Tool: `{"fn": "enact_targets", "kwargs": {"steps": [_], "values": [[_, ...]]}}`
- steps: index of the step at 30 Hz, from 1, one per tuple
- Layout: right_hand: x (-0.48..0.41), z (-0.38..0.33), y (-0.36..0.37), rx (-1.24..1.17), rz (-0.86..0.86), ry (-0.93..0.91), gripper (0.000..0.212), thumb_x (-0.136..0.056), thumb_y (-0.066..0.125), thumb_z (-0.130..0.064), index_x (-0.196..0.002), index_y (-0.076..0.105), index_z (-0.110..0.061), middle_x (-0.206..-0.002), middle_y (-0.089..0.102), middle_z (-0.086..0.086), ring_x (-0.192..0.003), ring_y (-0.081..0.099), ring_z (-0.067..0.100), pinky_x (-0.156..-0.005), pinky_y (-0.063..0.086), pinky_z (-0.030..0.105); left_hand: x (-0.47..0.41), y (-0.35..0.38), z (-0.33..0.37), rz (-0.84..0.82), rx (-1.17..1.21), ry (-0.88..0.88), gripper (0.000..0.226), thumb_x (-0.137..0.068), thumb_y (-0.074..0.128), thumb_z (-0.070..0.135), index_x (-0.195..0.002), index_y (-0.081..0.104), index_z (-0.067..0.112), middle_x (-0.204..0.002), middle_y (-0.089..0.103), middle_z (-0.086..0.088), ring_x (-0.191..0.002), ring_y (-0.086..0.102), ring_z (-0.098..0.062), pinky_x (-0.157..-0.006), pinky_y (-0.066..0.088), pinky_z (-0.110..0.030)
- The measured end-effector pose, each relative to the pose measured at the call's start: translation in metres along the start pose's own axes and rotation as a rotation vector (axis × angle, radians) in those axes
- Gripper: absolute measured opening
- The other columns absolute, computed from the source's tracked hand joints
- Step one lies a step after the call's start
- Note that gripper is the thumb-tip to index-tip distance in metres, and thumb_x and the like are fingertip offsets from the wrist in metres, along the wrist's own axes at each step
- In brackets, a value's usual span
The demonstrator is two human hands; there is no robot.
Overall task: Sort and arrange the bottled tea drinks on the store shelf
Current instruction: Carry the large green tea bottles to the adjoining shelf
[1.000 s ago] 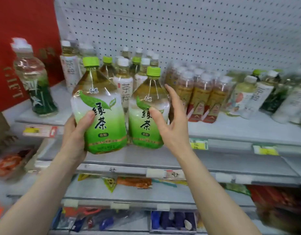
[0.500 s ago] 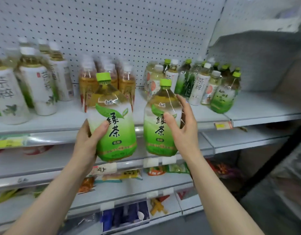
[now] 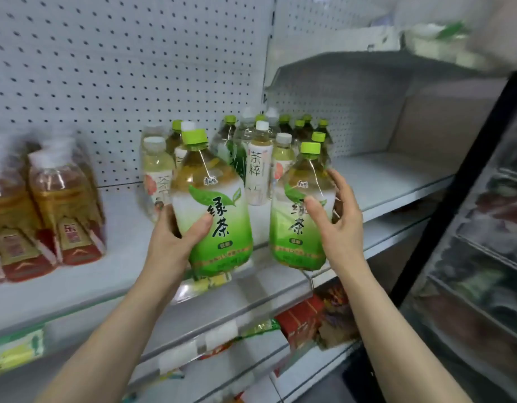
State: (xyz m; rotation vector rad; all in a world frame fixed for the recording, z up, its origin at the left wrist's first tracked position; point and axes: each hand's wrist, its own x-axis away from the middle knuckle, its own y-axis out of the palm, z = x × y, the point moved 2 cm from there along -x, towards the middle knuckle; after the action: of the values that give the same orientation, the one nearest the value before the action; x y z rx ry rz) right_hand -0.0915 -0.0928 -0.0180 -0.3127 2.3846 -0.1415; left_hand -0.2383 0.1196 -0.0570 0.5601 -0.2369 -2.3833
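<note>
At the far left of the shelf [image 3: 126, 242] stand the amber tea bottles [image 3: 62, 216] with red labels. I count three fairly plainly, and there are blurred shapes behind and beside them that I cannot count.

Next comes my left hand [image 3: 176, 242], clamped round the left green tea bottle [image 3: 213, 216] with the thumb lying across the front of the label. The bottle is upright and its base sits about level with the shelf lip. I cannot tell whether it touches the shelf.

Behind it, against the pegboard [image 3: 106, 68], is the mixed cluster [image 3: 260, 170] of small bottles. Some have white caps and pale labels, others have green caps. They overlap too much for an exact count, but I make out well over ten caps.

Further right is the right green tea bottle [image 3: 295, 228], tilted slightly. My right hand [image 3: 338, 228] holds it with the thumb on the label and the fingers curved round the far side. That makes two big green tea bottles, one in each hand and just beside each other.

I judge this to be the carrying step, with both bottles brought up for placing. The stretch of shelf to the right looks bare, so the next move is probably to set the pair down there, upright with labels facing out, without knocking the cluster.
</note>
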Motion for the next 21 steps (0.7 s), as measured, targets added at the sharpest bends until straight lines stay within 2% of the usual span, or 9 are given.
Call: {"fn": "enact_targets", "kwargs": {"steps": [4,6,9,11,13,17,21], "values": [[-0.036,0.032,-0.035,0.026,0.114,0.022,0.058,-0.093,0.068,-0.027,-0.145,0.045,-0.021,-0.144,0.051,-0.006,-0.135,0.044,0.004,-0.113,0.036,0.029,-0.042,0.044,-0.02,-0.019,0.023,-0.032,0.076,-0.057,0.082,0.039,-0.124,0.056,0.016,-0.119,0.071,-0.007,-0.107,0.069,-0.024,-0.081,0.058,-0.035],[-0.052,0.051,-0.055,0.028,0.19,0.035,0.057,-0.093,0.067,-0.029,-0.144,0.046,-0.021,-0.144,0.05,-0.005,-0.134,0.045,0.007,-0.114,0.037,0.036,-0.055,0.064,-0.032,-0.018,0.033,-0.041,0.077,-0.058,0.082,0.038,-0.126,0.056,0.012,-0.119,0.071,-0.007,-0.106,0.07,-0.024,-0.08,0.058,-0.033],[-0.085,0.085,-0.083,0.032,0.28,0.047,0.059,-0.089,0.065,-0.037,-0.144,0.045,-0.024,-0.143,0.05,-0.007,-0.133,0.046,0.009,-0.113,0.037,0.039,-0.073,0.09,-0.049,-0.006,0.026,-0.032,0.079,-0.059,0.082,0.038,-0.128,0.057,0.009,-0.118,0.072,-0.009,-0.105,0.07,-0.026,-0.077,0.058,-0.031],[-0.113,0.11,-0.098,0.037,0.302,0.049,0.061,-0.087,0.065,-0.039,-0.143,0.045,-0.026,-0.139,0.05,-0.007,-0.127,0.047,0.009,-0.111,0.038,0.035,-0.082,0.106,-0.061,0.024,0.006,-0.023,0.083,-0.057,0.083,0.039,-0.129,0.055,0.008,-0.119,0.071,-0.01,-0.106,0.07,-0.028,-0.081,0.058,-0.037],[-0.143,0.136,-0.11,0.042,0.284,0.071,0.061,-0.087,0.067,-0.037,-0.143,0.045,-0.028,-0.137,0.049,-0.004,-0.123,0.048,0.01,-0.109,0.039,0.035,-0.087,0.122,-0.07,0.062,-0.011,-0.017,0.084,-0.057,0.083,0.04,-0.13,0.054,0.009,-0.12,0.07,-0.009,-0.108,0.069,-0.029,-0.086,0.056,-0.043],[-0.198,0.186,-0.118,0.07,0.145,0.128,0.063,-0.088,0.071,-0.029,-0.144,0.041,-0.031,-0.139,0.045,0.004,-0.119,0.047,0.016,-0.109,0.038,0.039,-0.09,0.151,-0.081,0.137,-0.043,0.022,0.079,-0.059,0.082,0.039,-0.128,0.056,0.011,-0.119,0.07,-0.009,-0.108,0.068,-0.029,-0.088,0.054,-0.044],[-0.232,0.23,-0.106,0.01,-0.012,0.133,0.063,-0.089,0.072,-0.025,-0.144,0.041,-0.033,-0.136,0.039,0.005,-0.126,0.045,0.022,-0.112,0.037,0.042,-0.078,0.17,-0.093,0.233,-0.088,0.052,0.075,-0.062,0.081,0.04,-0.128,0.057,0.015,-0.119,0.07,-0.009,-0.108,0.069,-0.029,-0.089,0.055,-0.046]]}}
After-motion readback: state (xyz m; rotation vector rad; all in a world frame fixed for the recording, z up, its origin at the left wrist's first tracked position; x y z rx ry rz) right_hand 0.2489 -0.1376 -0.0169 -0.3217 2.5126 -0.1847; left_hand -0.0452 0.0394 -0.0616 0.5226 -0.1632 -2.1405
